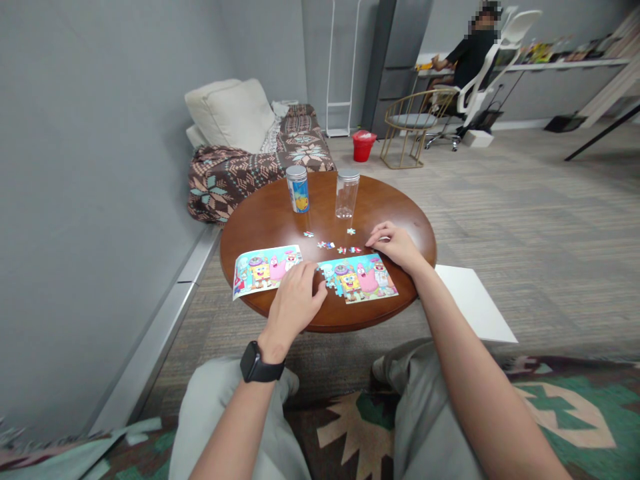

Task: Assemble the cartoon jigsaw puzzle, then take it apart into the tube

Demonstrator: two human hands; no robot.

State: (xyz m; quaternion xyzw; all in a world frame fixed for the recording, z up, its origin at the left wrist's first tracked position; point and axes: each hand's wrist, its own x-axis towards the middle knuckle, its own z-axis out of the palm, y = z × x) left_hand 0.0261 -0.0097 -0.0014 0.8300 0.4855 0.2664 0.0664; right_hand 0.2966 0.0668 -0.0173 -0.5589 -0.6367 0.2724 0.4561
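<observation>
A partly assembled cartoon jigsaw puzzle lies on the round wooden table, with a gap at its lower left. My left hand rests at the puzzle's left edge, thumb apart from the fingers, and covers the right end of a printed picture sheet. The sheet shows the same cartoon scene. Beyond the puzzle's upper edge, my right hand has its bent fingers low over the tabletop, with nothing visible in them. Several loose puzzle pieces lie just left of those fingertips, and another piece sits farther back.
A clear lidded jar and a blue-labelled jar stand behind the pieces. A white board lies low at the table's right. Farther off are a covered sofa, a red bin and a seated person.
</observation>
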